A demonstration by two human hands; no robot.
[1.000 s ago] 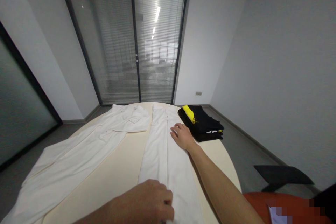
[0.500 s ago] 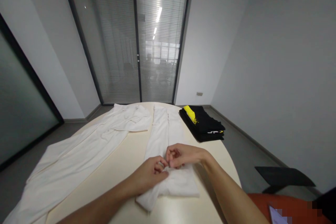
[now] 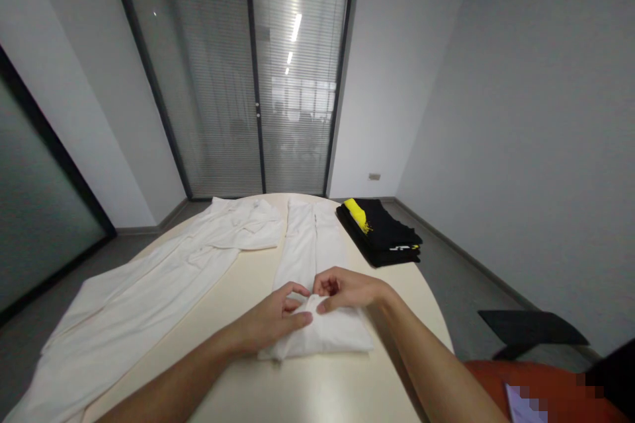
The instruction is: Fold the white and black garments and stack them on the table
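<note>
Both forearms run out of frame at the lower edge, and a pixelated patch obscures part of the red seat (image 3: 489, 383) at lower right. The left hand (image 3: 270, 318) and right hand (image 3: 352, 289) each have thumb and curled fingers slightly apart, gripping a raised edge of the white cloth (image 3: 337, 336); the fingertips beyond that edge are partly concealed. The cloth's doubled near end lies under and between the hands on the table (image 3: 251, 277); its single run extends beyond the fingers, just beside the black folded stack (image 3: 391, 228). A second white garment (image 3: 163, 291) lies left.
</note>
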